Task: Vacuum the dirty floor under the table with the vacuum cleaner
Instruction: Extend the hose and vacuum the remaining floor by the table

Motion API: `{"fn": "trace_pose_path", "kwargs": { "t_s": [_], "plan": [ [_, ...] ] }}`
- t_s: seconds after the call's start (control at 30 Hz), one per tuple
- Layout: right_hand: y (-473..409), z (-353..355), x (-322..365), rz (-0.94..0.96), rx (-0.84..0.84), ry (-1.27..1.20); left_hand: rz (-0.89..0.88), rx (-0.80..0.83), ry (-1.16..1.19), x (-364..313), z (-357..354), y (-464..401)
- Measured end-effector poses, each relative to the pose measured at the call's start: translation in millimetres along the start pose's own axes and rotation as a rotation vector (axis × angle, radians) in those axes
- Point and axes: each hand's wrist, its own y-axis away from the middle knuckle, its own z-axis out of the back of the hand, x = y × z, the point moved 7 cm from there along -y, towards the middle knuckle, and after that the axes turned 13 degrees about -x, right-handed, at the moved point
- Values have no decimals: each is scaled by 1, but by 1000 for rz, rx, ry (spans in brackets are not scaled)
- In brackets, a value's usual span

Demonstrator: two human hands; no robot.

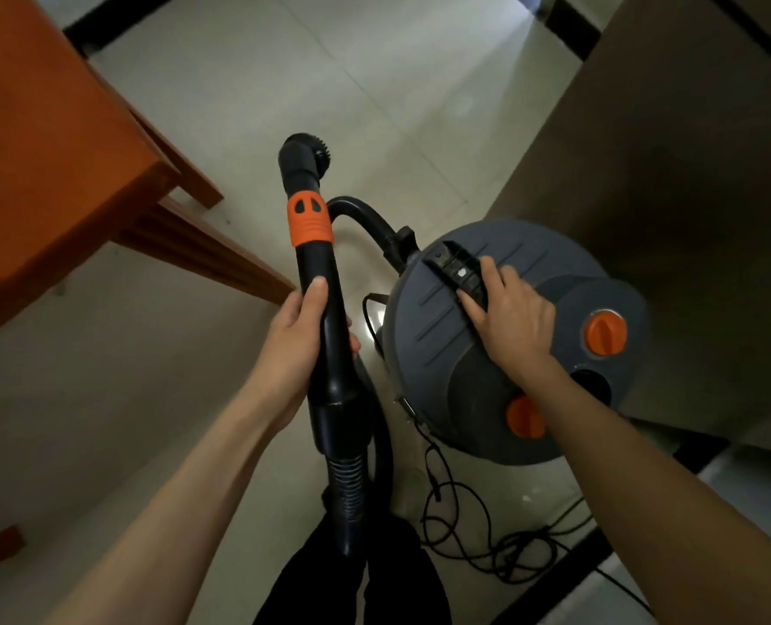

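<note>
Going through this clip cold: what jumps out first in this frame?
Centre frame, the left hand grips the black vacuum wand with its orange collar, brush nozzle pointing away over the pale floor. To its right, the right hand rests on the black handle atop the grey vacuum canister. The orange-brown wooden table fills the upper left.

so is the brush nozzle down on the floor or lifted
Lifted: the left hand grips the black wand, and the brush nozzle points up toward the camera, away from the floor tiles.
</note>
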Motion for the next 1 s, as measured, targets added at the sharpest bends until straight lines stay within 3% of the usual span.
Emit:
{"fn": "trace_pose_path", "kwargs": {
  "t_s": [0.3,0.73,0.9,1.0],
  "plan": [
    [-92,-16,57,-43,-13,37,-31,-66,63,-40,6,-43],
    [-190,-22,83,-174,-67,-124,-55,-169,44,-77,-6,-99],
    [-228,-24,85,-165,-58,-191,-68,-247,45,-99,-18,-116],
    [-253,-27,90,-67,1,-204,-89,-341,34,-114,-23,-124]
  ]
}}
